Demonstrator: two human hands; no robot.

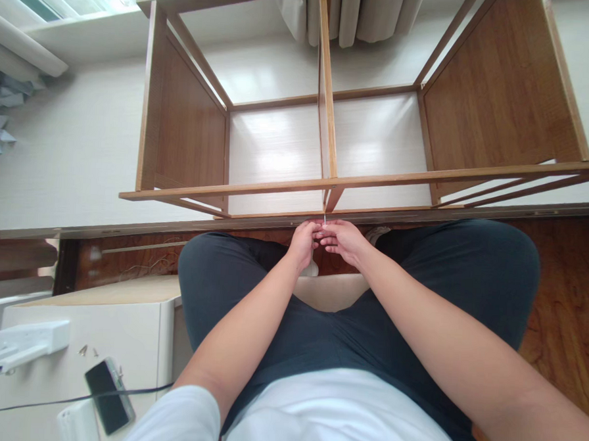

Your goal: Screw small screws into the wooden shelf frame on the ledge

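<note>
A wooden frame [256, 189] with a middle divider [325, 103] and side panels lies on the pale surface before me. Just below its near rail, in line with the divider, my two hands meet at the fingertips. My right hand [345, 239] pinches a thin metal rod [325, 218], which points up toward the wood; its lower end is hidden in the fingers. The fingers of my left hand [302, 244] are closed against the right fingertips, and what they hold, if anything, cannot be made out.
On the left, a white cabinet [141, 321] bears a phone [109, 395], several small screws [83, 350], a white power strip [31, 341] and a black cable [58, 402]. Curtains [379, 14] hang behind the frame. My knees are spread under the pale surface's near edge [136, 227].
</note>
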